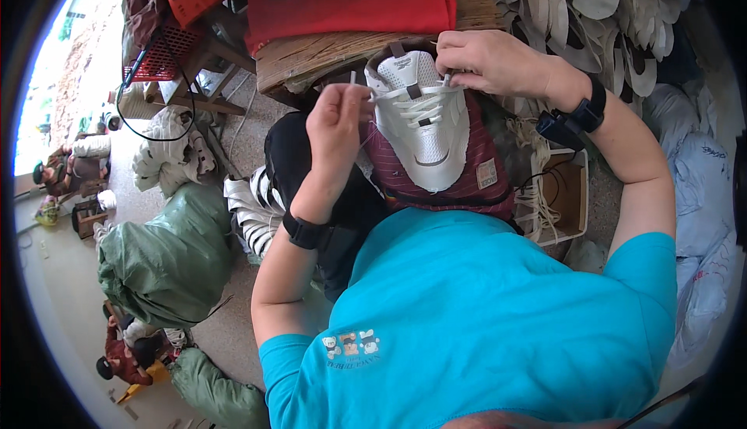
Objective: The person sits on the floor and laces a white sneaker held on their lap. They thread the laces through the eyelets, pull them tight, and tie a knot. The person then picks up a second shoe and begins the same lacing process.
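Observation:
A white shoe upper (430,145), with no sole visible, lies on a maroon striped cloth (490,145) over my lap, its toe toward me. White shoelace (420,108) crosses its front through the eyelets. My left hand (336,122) is closed at the upper's left side, with a pale lace end poking up from the pinched fingers. On the other side, my right hand (502,62) pinches the lace near the top right eyelets. Its fingertips touch or nearly touch the upper's edge there. Black bands sit on both wrists.
Ahead stands a worn wooden bench (327,56) with red cloth (350,5). Pale shoe uppers (599,9) are piled at the far right. A box (572,196) with hanging laces stands at my right. Green sacks (167,254) lie on the left floor; other people sit beyond.

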Available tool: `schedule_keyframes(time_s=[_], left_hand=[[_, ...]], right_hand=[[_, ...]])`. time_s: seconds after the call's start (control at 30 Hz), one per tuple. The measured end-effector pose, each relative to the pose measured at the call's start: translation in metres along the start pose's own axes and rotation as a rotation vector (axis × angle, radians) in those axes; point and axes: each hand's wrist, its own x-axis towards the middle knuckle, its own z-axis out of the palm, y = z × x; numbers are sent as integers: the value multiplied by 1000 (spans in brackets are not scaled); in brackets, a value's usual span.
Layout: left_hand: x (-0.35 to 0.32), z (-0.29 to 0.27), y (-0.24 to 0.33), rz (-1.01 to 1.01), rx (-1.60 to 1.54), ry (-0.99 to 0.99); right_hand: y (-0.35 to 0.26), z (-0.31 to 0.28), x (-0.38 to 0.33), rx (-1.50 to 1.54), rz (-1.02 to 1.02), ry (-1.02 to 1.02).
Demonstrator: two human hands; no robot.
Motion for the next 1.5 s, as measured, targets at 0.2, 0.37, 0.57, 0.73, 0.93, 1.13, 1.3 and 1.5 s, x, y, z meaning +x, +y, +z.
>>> schedule_keyframes(time_s=[0.2, 0.37, 0.57, 0.73, 0.93, 1.13, 1.3, 1.5], left_hand=[[-6, -1, 20, -244, -33, -178], [-5, -1, 24, -403, -32, -281], [11, 1, 22, -386, 85, -282], [26, 5, 35, 11, 799, -349], [43, 2, 71, 516, 1045, -371], [81, -20, 60, 368, 754, -801], [73, -16, 34, 287, 584, -738], [43, 8, 20, 10, 309, -324]], right_hand=[[10, 19, 8, 305, 189, 12], [5, 40, 9, 805, 465, 163], [-3, 32, 10, 1036, 621, 153], [5, 48, 3, 714, 354, 248], [0, 35, -3, 539, 252, 224], [-11, 31, 2, 375, 267, 211], [-13, 44, -4, 402, 263, 331], [-27, 59, -4, 289, 219, 525]])
